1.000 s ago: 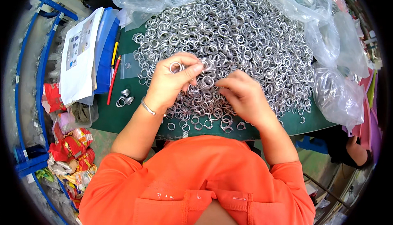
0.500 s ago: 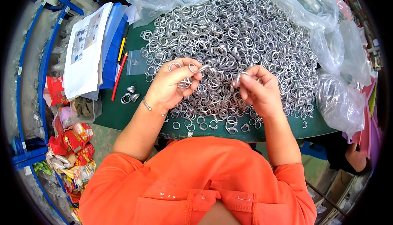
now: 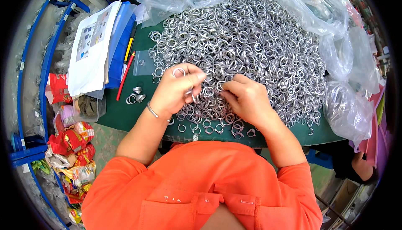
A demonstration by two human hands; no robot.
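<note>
A broad heap of silver-coloured metal rings (image 3: 238,33) covers most of the green table. Over its near left part is my left hand (image 3: 176,89), fingers curled round a few rings; one ring (image 3: 179,70) sits at the index finger and another edge shows below the thumb. My right hand (image 3: 249,100) is closed at the heap, its thumb and fingertips pinching a single ring (image 3: 220,86). Some loose rings (image 3: 208,125) lie along the near table edge. Apart from the heap, a small group of rings (image 3: 135,96) rests left of my left wrist.
Clear plastic bags (image 3: 343,100) hang over the right side, and another plastic sheet (image 3: 167,0) lies behind the heap. At the left are papers (image 3: 92,50) on a blue tray (image 3: 119,48), a red pencil (image 3: 125,76) and a small plastic bag (image 3: 143,64). Blue shelving (image 3: 48,58) stands beyond.
My right hand has moved left and turned palm-down, its fingertips now at a ring near my left hand. The left thumb has come forward, and the ring at its tip no longer shows.
</note>
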